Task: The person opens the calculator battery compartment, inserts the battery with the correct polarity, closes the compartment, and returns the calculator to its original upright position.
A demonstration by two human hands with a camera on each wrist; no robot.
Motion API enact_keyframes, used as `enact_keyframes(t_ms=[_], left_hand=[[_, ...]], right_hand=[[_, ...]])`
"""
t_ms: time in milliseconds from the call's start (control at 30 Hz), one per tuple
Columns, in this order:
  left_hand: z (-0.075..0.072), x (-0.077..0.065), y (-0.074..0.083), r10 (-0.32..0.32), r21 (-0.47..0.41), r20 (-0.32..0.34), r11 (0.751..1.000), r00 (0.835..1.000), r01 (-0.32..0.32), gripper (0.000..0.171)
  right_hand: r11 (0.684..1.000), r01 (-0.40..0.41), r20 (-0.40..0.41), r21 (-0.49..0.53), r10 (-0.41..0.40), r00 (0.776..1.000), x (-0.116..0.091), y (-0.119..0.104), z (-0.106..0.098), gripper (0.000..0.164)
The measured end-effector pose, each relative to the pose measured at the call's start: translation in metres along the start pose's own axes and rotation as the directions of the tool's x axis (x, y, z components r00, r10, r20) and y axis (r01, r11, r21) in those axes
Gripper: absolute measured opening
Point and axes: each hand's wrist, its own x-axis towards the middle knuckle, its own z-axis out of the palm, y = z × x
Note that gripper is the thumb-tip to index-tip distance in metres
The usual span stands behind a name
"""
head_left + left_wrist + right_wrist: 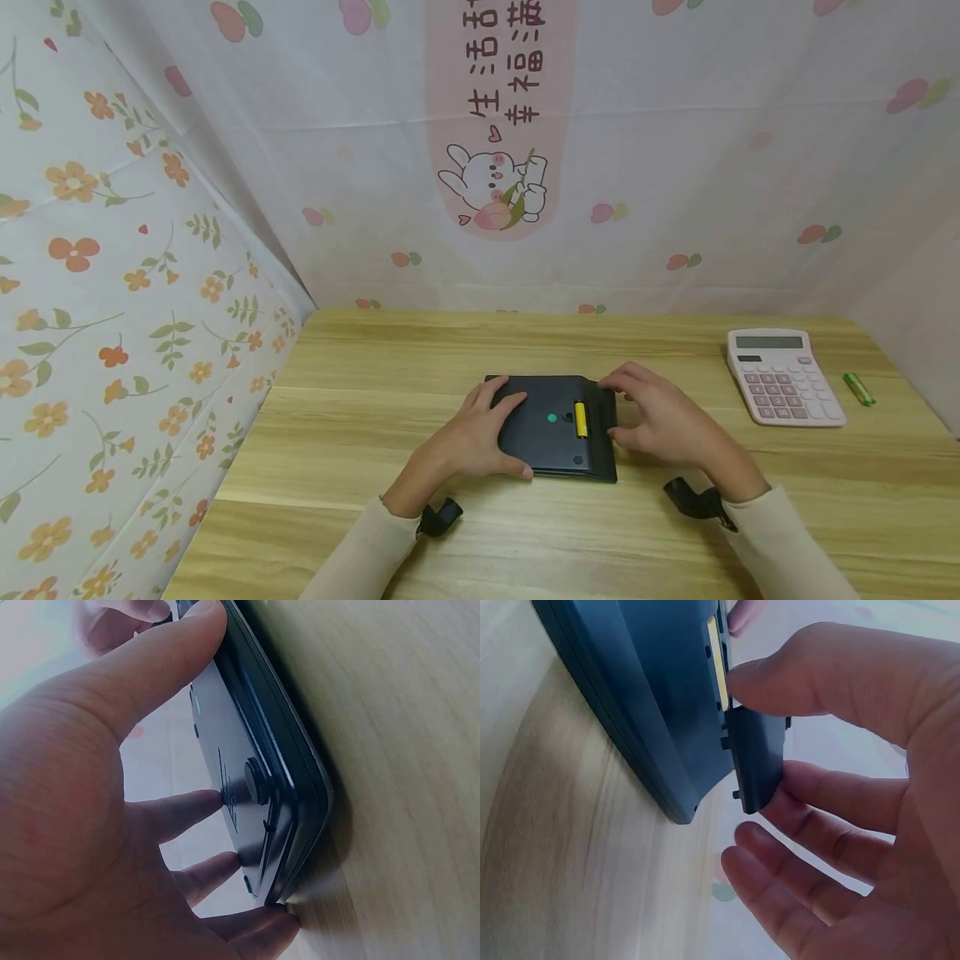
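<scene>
A black calculator (536,433) lies face down on the wooden table, its back up. In its uncovered battery slot sits a yellow battery (581,419). My left hand (480,429) grips the calculator's left part, thumb along the near edge and fingers spread over the back and far edge; the left wrist view shows a round rubber foot (256,780) between them. At the right end, my right hand (663,417) pinches a small black battery cover (757,757) between thumb and fingers, beside the slot. Small tabs stick out along the cover's edge.
A pink calculator (787,379) lies face up at the back right of the table (360,433), with a green battery (858,389) to its right. Patterned cloths hang behind (360,167) and at the left (112,333). Black devices (442,518) are strapped to both wrists.
</scene>
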Motion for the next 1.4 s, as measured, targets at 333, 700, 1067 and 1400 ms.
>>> enact_keyframes(t_ms=[333,700,1067,1400], left_hand=[[-0.001,0.001,0.0,-0.008,-0.007,0.001,1.0,1.0,0.008,0.107],[-0.001,0.0,0.001,-0.003,-0.001,0.0,1.0,1.0,0.003,0.107],[-0.001,0.001,0.0,-0.006,0.002,-0.004,1.0,1.0,0.006,0.107],[-0.001,0.001,0.001,-0.003,0.009,-0.006,1.0,1.0,0.003,0.107]], right_hand=[[0.999,0.041,0.017,0.024,-0.042,0.999,0.002,-0.002,0.007,0.059],[0.996,0.083,0.005,0.019,-0.083,0.997,0.003,-0.007,0.014,0.06],[0.992,0.124,-0.007,-0.01,-0.124,0.992,0.003,-0.01,0.016,0.06],[0.993,0.116,-0.006,-0.017,-0.116,0.993,0.003,-0.009,0.019,0.061]])
